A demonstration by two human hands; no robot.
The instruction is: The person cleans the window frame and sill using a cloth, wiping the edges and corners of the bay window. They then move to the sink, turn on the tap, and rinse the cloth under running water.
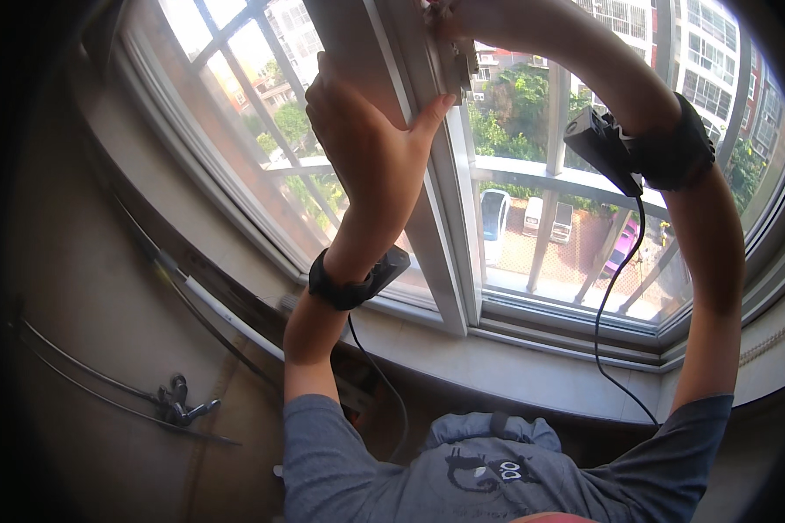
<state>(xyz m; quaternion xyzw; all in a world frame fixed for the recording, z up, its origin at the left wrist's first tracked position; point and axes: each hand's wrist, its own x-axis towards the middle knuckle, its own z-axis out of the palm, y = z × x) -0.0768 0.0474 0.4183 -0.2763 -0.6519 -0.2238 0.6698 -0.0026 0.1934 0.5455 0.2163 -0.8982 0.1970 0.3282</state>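
Observation:
My left hand (pixel 368 139) is raised against the upright stile of a sliding window sash (pixel 445 253). Its thumb stretches across the stile to the right and its fingers bend round on the left, gripping the frame. At the top edge, partly cut off, my right hand (pixel 467 19) reaches over to the same upright. Its fingertips are drawn together on something small and pale that I cannot make out. Just below them a metal window catch (pixel 464 71) is fixed to the frame. A black strap with a small box circles each wrist.
Outside the glass run metal bars (pixel 554 179), with parked cars (pixel 494 216) far below. The windowsill (pixel 523 357) lies in front of me. Black cables (pixel 604 305) hang from both wrist boxes. At lower left are a metal tap-like fitting (pixel 179 405) and a white rod (pixel 227 314).

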